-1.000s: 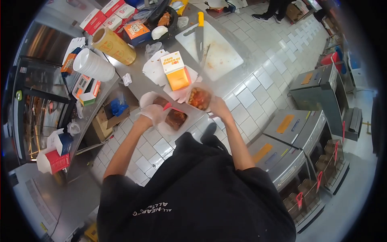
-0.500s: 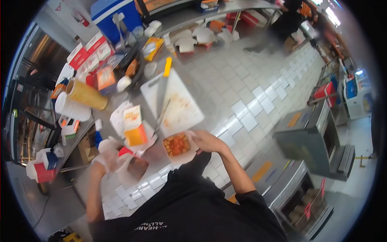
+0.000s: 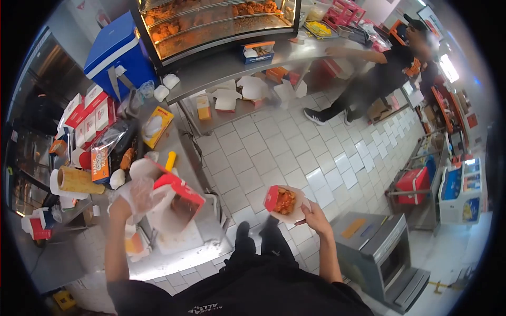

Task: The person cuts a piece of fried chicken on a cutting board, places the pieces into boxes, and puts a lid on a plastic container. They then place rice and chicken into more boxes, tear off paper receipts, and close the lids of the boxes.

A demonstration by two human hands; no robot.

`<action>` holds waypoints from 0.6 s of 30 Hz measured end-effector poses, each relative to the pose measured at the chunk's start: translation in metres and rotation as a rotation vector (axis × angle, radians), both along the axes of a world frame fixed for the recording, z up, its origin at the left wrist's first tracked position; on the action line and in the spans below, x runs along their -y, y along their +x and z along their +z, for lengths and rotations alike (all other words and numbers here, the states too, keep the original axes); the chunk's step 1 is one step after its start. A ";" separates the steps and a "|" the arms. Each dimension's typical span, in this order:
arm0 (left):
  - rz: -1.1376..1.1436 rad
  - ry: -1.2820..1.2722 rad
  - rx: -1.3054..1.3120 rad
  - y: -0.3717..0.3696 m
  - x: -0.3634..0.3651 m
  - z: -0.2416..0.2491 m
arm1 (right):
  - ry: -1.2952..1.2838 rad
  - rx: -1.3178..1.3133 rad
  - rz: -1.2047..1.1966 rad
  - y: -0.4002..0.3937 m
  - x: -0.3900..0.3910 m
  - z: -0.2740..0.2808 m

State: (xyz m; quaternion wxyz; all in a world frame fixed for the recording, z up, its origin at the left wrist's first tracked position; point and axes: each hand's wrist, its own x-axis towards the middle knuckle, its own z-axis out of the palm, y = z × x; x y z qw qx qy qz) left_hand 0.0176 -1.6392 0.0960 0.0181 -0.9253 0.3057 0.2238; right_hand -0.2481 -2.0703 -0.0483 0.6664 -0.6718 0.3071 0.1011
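My left hand [image 3: 138, 199], in a clear plastic glove, grips a red and white takeaway box [image 3: 169, 211] by its side. That box is tilted, and its full contents are hidden from me. On the right, bare fingers of my right hand [image 3: 316, 218] close round the edge of a small food carton [image 3: 271, 199]. Saucy orange-brown food [image 3: 285, 201] fills this carton, which is held over the tiled floor. Below the left box lies the white cutting board [image 3: 179, 241], partly covered. A knife's yellow handle [image 3: 170, 160] shows behind the box.
Ahead, a metal counter [image 3: 221, 76] bears a lit display cabinet [image 3: 211, 23] of fried food. A co-worker [image 3: 400, 60] stands beyond, one arm over the counter. A blue cooler [image 3: 113, 55] and stacked boxes [image 3: 95, 118] are on the left; a grey oven-like appliance [image 3: 369, 237] stands right.
My view has turned towards the far counter. Both hands have come up with their boxes; the right carton has moved off the table's edge, and the left box now hangs over the cutting board.
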 end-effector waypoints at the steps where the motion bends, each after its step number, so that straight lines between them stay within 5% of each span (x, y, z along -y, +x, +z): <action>1: -0.008 0.025 0.014 0.015 0.027 -0.001 | -0.005 0.001 0.018 0.000 0.020 -0.010; 5: -0.180 -0.376 0.275 0.091 0.099 -0.045 | 0.012 0.023 0.013 0.047 0.111 -0.042; 8: 0.189 -0.039 0.087 0.150 0.107 -0.087 | 0.067 0.029 0.094 0.100 0.145 -0.035; 11: 0.262 -0.180 0.155 0.198 0.160 -0.084 | -0.057 0.111 0.288 0.169 0.190 -0.073; 13: 0.359 -0.138 0.161 0.229 0.191 -0.080 | -0.002 0.089 0.306 0.224 0.194 -0.047; 15: 0.557 -0.176 -0.098 0.261 0.223 -0.066 | 0.041 0.099 0.331 0.280 0.198 -0.041; 18: 0.533 -0.272 0.115 0.333 0.225 -0.129 | -0.009 0.108 0.373 0.359 0.207 -0.052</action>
